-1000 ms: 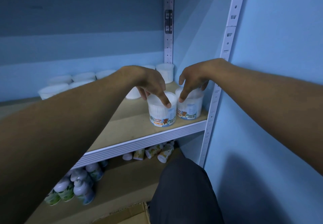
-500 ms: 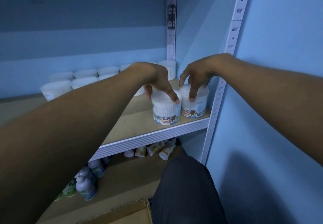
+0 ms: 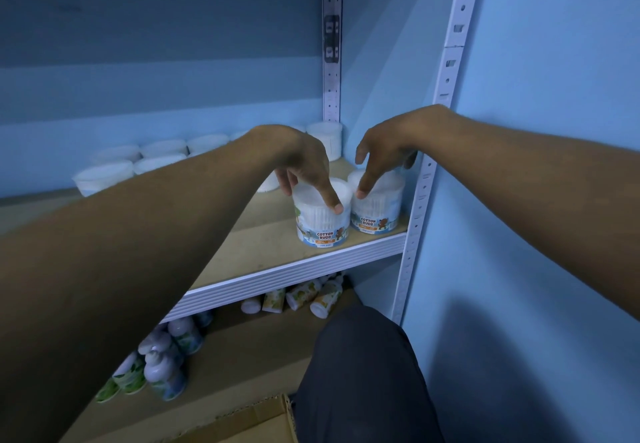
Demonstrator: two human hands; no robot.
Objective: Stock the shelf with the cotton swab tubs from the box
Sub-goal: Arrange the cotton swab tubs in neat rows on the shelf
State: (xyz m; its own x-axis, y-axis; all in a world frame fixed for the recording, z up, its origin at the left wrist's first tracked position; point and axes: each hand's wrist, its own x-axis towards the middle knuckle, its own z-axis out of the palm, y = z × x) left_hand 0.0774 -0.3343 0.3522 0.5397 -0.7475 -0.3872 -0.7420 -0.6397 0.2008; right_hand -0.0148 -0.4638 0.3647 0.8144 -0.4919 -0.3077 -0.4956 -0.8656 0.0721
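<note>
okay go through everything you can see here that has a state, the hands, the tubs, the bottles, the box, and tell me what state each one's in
left hand: fingers spread over the lid of the left front tub.
right hand: fingertips on the right front tub's lid.
left front tub: upright, lidded, near the shelf edge.
right front tub: upright, lidded, beside the other.
back-row tubs: upright, lidded.
pump bottles: standing on the lower shelf.
small bottles: lying on their sides.
cardboard box: flap open.
</note>
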